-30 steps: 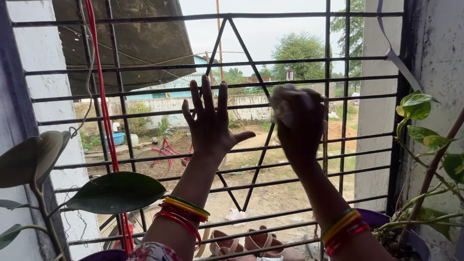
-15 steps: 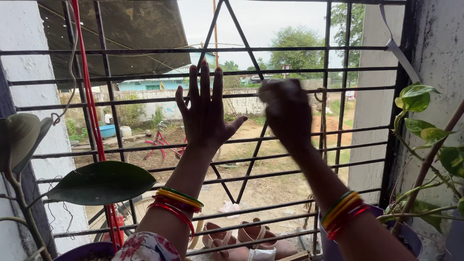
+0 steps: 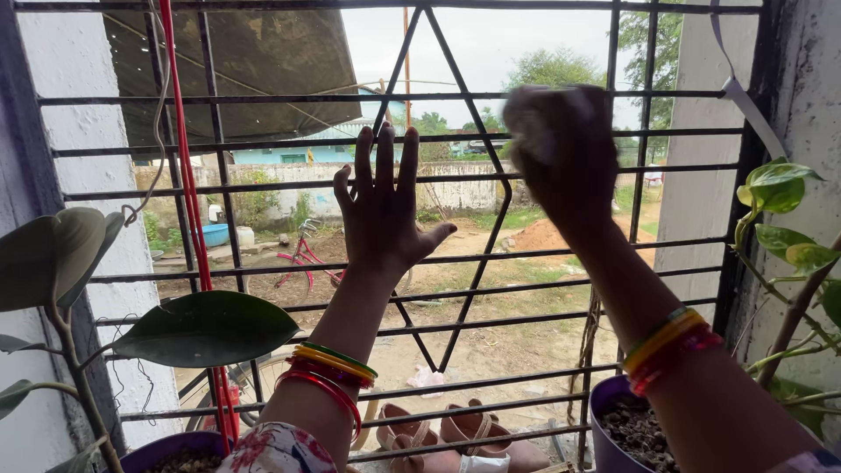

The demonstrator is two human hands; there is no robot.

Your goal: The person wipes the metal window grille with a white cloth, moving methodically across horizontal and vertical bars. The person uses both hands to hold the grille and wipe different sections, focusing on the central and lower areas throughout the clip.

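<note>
The left hand (image 3: 381, 210) is spread flat with all fingers straight and apart, its palm pressed against the black metal window grille (image 3: 263, 180) made of thin horizontal bars and crossing diagonal rods. It holds nothing. Green, yellow and red bangles (image 3: 328, 372) circle the left wrist.

The right hand (image 3: 561, 153) is higher and to the right, closed around a small pale crumpled cloth (image 3: 530, 118) that it holds against the bars of the same grille. The hand and cloth are blurred, so how tightly the fingers close cannot be told. A stack of yellow, green and red bangles (image 3: 667, 346) sits on the right forearm.

At the lower left, a purple plant pot (image 3: 166, 451) carries a climbing plant with large dark green heart-shaped leaves (image 3: 206, 328), just beside the left arm. At the lower right, another purple pot filled with dark soil (image 3: 624, 420) stands close under the right forearm, with a leafy green vine (image 3: 780, 210) rising along the white wall. A red cord (image 3: 188, 201) hangs down outside the grille on the left. Beyond the bars, a pair of brown shoes (image 3: 455, 434) rests on the ledge, and a red bicycle (image 3: 302, 258) stands in the dirt yard further off.
</note>
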